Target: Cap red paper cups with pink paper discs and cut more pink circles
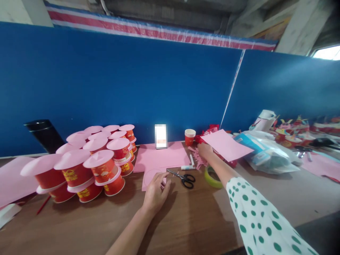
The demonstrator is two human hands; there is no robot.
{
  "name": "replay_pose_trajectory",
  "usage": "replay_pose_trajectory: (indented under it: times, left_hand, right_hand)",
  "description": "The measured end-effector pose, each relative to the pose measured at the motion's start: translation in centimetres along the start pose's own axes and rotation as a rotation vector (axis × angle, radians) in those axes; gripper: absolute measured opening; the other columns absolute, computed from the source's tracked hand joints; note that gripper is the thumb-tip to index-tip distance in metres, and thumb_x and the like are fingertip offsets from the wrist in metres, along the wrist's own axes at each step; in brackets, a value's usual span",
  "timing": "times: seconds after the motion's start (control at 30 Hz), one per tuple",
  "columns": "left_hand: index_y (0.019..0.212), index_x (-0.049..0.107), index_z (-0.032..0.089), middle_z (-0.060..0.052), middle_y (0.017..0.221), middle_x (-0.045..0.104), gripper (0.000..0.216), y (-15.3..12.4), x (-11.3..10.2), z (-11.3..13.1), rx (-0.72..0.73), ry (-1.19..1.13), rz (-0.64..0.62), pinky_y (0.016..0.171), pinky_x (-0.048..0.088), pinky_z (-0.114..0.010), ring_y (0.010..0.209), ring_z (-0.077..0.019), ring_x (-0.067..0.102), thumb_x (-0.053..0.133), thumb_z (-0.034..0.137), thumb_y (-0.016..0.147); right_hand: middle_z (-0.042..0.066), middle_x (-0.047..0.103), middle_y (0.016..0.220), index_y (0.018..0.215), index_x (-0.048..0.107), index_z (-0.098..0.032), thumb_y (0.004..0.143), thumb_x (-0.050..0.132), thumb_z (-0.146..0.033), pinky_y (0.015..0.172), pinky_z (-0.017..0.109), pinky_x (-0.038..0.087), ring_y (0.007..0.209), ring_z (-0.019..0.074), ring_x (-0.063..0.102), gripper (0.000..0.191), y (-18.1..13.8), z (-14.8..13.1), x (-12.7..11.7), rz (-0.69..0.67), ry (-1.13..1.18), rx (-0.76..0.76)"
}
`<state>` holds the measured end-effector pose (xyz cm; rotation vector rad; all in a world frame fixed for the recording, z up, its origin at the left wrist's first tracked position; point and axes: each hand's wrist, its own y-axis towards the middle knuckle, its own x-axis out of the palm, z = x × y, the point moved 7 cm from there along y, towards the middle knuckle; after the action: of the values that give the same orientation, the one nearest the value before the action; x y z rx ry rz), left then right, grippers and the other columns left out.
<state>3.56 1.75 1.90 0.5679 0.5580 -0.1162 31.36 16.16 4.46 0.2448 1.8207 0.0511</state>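
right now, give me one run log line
left hand: at circle-marked paper | right hand: near pink sheet | scissors: lying on table

1. The left forearm [132,230] enters at the bottom edge, left of centre, and slants up and to the right, bare as far as it shows.
2. The left hand [155,191] sits just below the middle of the frame, back upward, wrist nearly in line with the forearm.
3. Its fingers [160,176] curve loosely forward, the thumb [166,189] standing apart from them on the right.
4. The right arm comes from the lower right corner, its sleeve [257,209] white with green dots, and stretches up and to the left.
5. The right forearm [221,169] is bare beyond the cuff.
6. The right hand [205,151] lies right of centre, farther up the frame than the left; its fingertips are unclear.
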Motion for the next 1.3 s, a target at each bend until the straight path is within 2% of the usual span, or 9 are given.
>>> replay_pose_trajectory:
  times: [0.1,0.23,0.3,0.4,0.57,0.8,1.0,1.2,1.3]
  left_hand:
    - [0.108,0.056,0.019,-0.007,0.095,0.058,0.029,0.0,0.1,-0.1,-0.004,-0.001,0.001,0.06,0.047,-0.026,0.063,-0.0117,0.054,0.045,0.032,0.085]
    - [0.107,0.056,0.02,-0.007,0.092,0.058,0.029,0.0,0.1,0.0,-0.006,0.017,0.011,0.061,0.047,-0.028,0.064,-0.0129,0.053,0.044,0.033,0.085]
    - [0.107,0.056,0.02,-0.006,0.092,0.059,0.028,0.0,0.0,0.0,0.001,0.028,0.018,0.062,0.047,-0.028,0.064,-0.0131,0.053,0.045,0.032,0.085]
    - [0.106,0.056,0.02,-0.006,0.093,0.058,0.027,-0.1,0.0,0.0,0.011,0.024,0.019,0.062,0.046,-0.027,0.063,-0.0122,0.053,0.045,0.032,0.085]
    - [0.107,0.056,0.02,-0.006,0.094,0.058,0.027,-0.1,0.2,-0.2,0.01,0.019,0.008,0.062,0.046,-0.027,0.063,-0.012,0.053,0.045,0.031,0.085]
    - [0.107,0.054,0.02,-0.007,0.093,0.058,0.026,0.0,0.1,0.1,0.025,0.035,0.007,0.062,0.046,-0.028,0.062,-0.0125,0.052,0.043,0.03,0.085]
    - [0.105,0.055,0.02,-0.007,0.095,0.059,0.025,0.0,0.1,-0.1,0.04,0.058,0.02,0.066,0.047,-0.029,0.067,-0.0136,0.054,0.044,0.029,0.085]
    - [0.106,0.056,0.02,-0.007,0.096,0.059,0.025,0.0,0.1,0.0,0.056,0.05,0.038,0.069,0.047,-0.029,0.075,-0.0155,0.057,0.045,0.027,0.084]
    - [0.105,0.056,0.02,-0.007,0.095,0.06,0.025,0.0,0.1,0.0,0.057,0.053,0.032,0.07,0.047,-0.029,0.074,-0.015,0.057,0.045,0.026,0.084]
  right_hand:
    - [0.016,0.064,0.094,0.097,0.059,-0.012,0.086,0.05,-0.025,0.075,0.034,0.043,0.089,0.0262,0.061,0.019,0.0,-0.5,-1.3,0.039,-0.014,-0.027]
    - [0.012,0.065,0.094,0.108,0.052,-0.014,0.091,0.038,-0.029,0.071,0.029,0.042,0.085,0.0217,0.061,0.026,0.3,-1.1,-3.2,0.108,0.016,-0.072]
    - [0.01,0.065,0.098,0.111,0.05,-0.015,0.091,0.039,-0.028,0.071,0.025,0.042,0.086,0.0185,0.061,0.026,0.7,-1.3,-3.8,0.124,0.035,-0.091]
    - [0.007,0.065,0.099,0.105,0.054,-0.017,0.086,0.047,-0.027,0.07,0.021,0.041,0.086,0.0164,0.061,0.022,1.3,-1.3,-4.3,0.115,0.044,-0.1]
    - [0.008,0.067,0.086,0.096,0.058,-0.016,0.082,0.049,-0.028,0.062,0.025,0.04,0.076,0.0199,0.061,0.021,1.7,-0.5,-4.6,0.121,0.005,-0.037]
    - [0.008,0.065,0.087,0.104,0.058,-0.018,0.08,0.048,-0.026,0.062,0.026,0.04,0.075,0.0211,0.06,0.027,0.8,-0.8,-4.7,0.137,-0.044,-0.026]
    - [0.005,0.063,0.096,0.08,0.067,-0.02,0.077,0.056,-0.027,0.071,0.022,0.04,0.087,0.0175,0.058,0.013,0.6,-1.7,-5.2,0.105,-0.039,-0.101]
    - [0.009,0.065,0.096,0.098,0.064,-0.02,0.087,0.041,-0.028,0.067,0.027,0.04,0.081,0.0204,0.059,0.026,0.8,-1.3,-6.6,0.149,-0.013,-0.055]
    - [0.008,0.067,0.092,0.095,0.064,-0.02,0.086,0.044,-0.03,0.066,0.026,0.039,0.08,0.0203,0.059,0.024,0.9,-1.1,-6.8,0.147,0.02,-0.054]
